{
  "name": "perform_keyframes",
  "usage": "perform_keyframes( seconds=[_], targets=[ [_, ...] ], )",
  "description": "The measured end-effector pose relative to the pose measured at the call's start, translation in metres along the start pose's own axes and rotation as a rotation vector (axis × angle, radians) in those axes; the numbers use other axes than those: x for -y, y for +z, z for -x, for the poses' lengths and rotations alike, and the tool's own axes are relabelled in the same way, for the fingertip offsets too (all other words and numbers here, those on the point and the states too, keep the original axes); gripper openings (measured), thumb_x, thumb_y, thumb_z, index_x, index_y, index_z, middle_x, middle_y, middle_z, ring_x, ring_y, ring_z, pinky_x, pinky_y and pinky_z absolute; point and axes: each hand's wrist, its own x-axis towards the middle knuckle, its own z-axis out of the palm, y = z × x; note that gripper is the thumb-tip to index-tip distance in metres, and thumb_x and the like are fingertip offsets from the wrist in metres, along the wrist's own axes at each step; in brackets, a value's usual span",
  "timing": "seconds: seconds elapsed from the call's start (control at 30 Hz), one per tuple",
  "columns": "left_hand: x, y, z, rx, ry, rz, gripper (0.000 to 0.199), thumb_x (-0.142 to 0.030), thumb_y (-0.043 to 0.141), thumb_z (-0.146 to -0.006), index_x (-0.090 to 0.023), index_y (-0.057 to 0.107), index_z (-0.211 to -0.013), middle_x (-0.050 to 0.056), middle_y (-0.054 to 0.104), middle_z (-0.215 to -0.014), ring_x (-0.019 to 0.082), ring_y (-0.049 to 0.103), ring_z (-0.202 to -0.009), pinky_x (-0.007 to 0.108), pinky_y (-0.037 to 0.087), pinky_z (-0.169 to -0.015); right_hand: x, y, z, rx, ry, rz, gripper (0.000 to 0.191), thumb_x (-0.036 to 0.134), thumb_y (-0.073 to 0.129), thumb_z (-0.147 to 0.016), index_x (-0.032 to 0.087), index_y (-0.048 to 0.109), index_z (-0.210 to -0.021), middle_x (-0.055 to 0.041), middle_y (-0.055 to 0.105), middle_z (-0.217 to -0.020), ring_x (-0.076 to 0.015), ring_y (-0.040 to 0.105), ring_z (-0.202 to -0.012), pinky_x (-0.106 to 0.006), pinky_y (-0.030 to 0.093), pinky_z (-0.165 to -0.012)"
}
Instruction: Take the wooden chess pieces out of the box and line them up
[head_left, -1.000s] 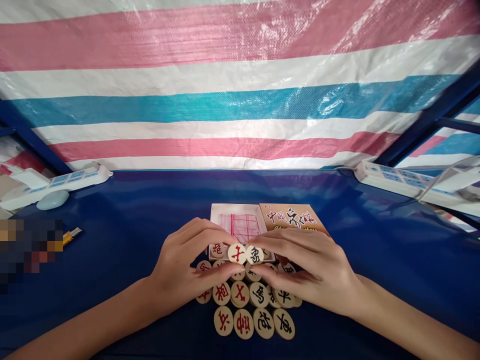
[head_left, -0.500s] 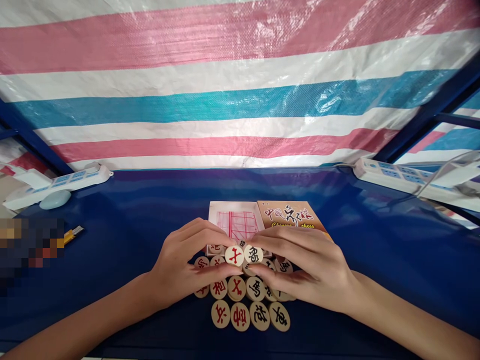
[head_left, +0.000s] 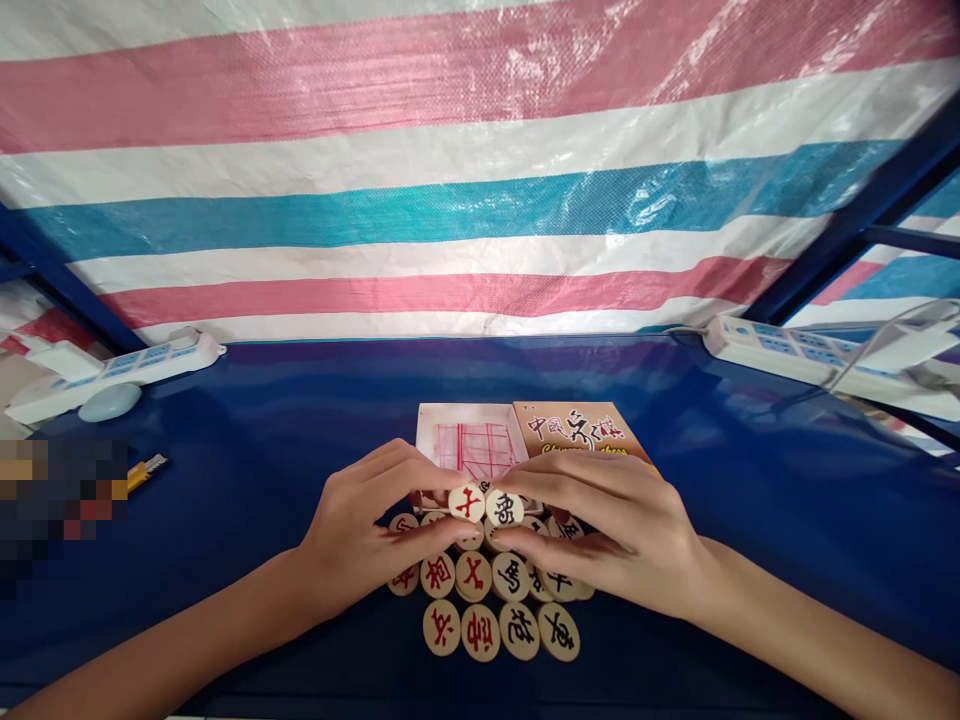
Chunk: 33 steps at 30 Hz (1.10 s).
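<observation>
My left hand [head_left: 360, 530] pinches a round wooden piece with a red character [head_left: 466, 503] between thumb and fingers. Close beside it, my right hand [head_left: 622, 530] pinches a piece with a black character [head_left: 505, 508]. Both are held over rows of similar round pieces, red-marked ones on the left and black-marked ones on the right. The nearest row has a red piece [head_left: 480, 633] and a black piece [head_left: 519, 631] side by side. Behind the hands are a white open box [head_left: 427, 425] with a red-lined sheet inside and a brown printed lid [head_left: 592, 425]. My hands hide some pieces.
A white power strip [head_left: 161, 362] and a pale mouse [head_left: 109, 401] are at the left of the blue table [head_left: 300, 400]. A yellow cutter [head_left: 142, 472] lies nearer. Another power strip [head_left: 795, 350] with cables is at the right. Striped sheeting hangs behind.
Both held pieces have shifted very slightly to the left, still side by side. My two hands keep their pinches.
</observation>
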Motion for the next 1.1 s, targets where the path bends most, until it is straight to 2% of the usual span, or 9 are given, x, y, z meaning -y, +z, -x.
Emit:
perform_keyframes(
  seconds=[0.37,0.87,1.1],
  targets=[
    [-0.0016,-0.0009,0.0005,0.006,-0.023,-0.009,0.027,-0.02,0.08,-0.079,-0.018,0.07,-0.103,0.001,0.069,-0.081,0.01,0.062,-0.069,0.02,0.052,-0.063,0.0006,-0.0015,-0.0011,0.009,0.002,0.009,0.033,0.025,0.077,-0.083,0.019,0.065,-0.113,-0.0028,0.072,-0.089,-0.0137,0.067,-0.073,-0.028,0.057,-0.066],
    [-0.003,-0.0012,0.0022,0.02,-0.052,-0.019,0.028,-0.021,0.079,-0.08,-0.018,0.069,-0.105,0.0,0.069,-0.084,0.008,0.062,-0.072,0.019,0.051,-0.067,0.0002,-0.0033,-0.0013,0.05,0.03,0.031,0.034,0.025,0.078,-0.081,0.018,0.067,-0.112,-0.0012,0.071,-0.088,-0.014,0.068,-0.078,-0.028,0.056,-0.073],
    [-0.0008,-0.0006,0.0031,0.025,-0.055,-0.037,0.027,-0.02,0.079,-0.08,-0.018,0.069,-0.105,-0.001,0.07,-0.087,0.007,0.062,-0.073,0.018,0.051,-0.069,-0.0006,-0.0023,-0.0014,0.054,0.032,0.014,0.033,0.025,0.077,-0.082,0.017,0.066,-0.112,-0.002,0.071,-0.089,-0.0131,0.068,-0.075,-0.027,0.056,-0.069]
  ],
)
